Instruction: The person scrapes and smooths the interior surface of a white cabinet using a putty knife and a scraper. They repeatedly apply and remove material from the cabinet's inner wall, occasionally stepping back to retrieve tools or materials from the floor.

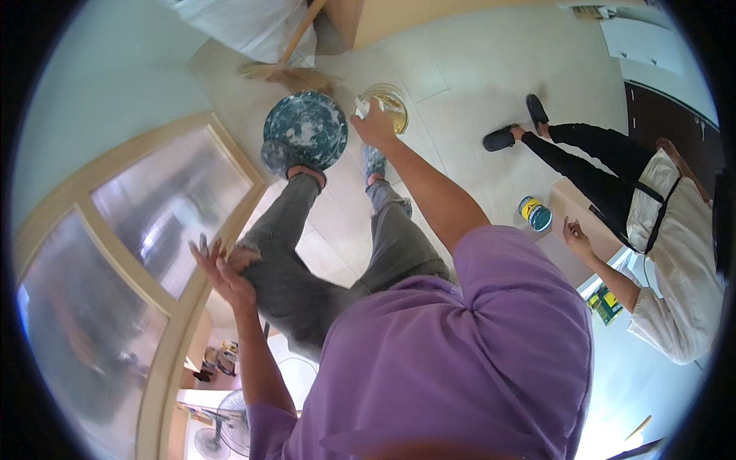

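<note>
My right hand (373, 125) reaches far forward, its fingers closed on a white crumpled piece (363, 106), cloth or paper, I cannot tell which. Directly beside and beneath it on the floor is a round clear-rimmed tub (400, 116) with something yellowish inside. To its left is a dark green round lid or stool top (313, 123), smeared with white; my left shoe overlaps its near edge. My left hand (228, 277) is held out by my left knee with fingers spread, empty, near the wood-framed glass panel (176, 207).
A broom (295, 54) and a white sack (245, 27) stand at the far wall. At right another person in black trousers (606, 153) is beside a wooden box. A blue-green paint can (535, 214) sits near that person. Fans (234, 422) stand at lower left.
</note>
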`<state>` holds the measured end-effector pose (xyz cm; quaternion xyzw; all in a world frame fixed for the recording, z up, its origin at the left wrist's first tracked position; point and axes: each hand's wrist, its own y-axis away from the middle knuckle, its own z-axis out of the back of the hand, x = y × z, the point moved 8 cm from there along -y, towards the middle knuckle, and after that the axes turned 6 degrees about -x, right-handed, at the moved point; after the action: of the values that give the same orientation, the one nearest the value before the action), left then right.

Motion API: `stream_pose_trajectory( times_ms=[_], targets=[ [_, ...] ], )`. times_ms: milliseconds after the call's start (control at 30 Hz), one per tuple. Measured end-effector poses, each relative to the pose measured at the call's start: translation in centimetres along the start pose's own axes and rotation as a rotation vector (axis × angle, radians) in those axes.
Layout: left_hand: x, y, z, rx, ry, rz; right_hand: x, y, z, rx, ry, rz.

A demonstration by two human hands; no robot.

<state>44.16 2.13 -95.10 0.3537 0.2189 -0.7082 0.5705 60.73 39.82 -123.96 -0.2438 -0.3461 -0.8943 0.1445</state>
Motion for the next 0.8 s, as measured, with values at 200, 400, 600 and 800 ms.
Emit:
stream_pose_trajectory(
  times_ms=[200,400,600,800],
  targets=[
    [2.5,0.2,0.6,0.025,-0.143,-0.014,-8.5,-10.9,-5.1,0.120,0.231,-0.097],
    [5.7,0.9,1.9,-0.001,-0.227,0.045,-11.8,-12.4,-7.9,0.123,0.144,0.011],
    [3.9,-0.2,0.9,0.013,-0.269,-0.030,-12.3,-3.9,-8.1,0.157,-0.048,0.042],
    [7.5,-1.2,4.3,0.000,-0.374,-0.090,-19.1,11.4,-6.6,0.180,-0.135,-0.257]
  ],
)
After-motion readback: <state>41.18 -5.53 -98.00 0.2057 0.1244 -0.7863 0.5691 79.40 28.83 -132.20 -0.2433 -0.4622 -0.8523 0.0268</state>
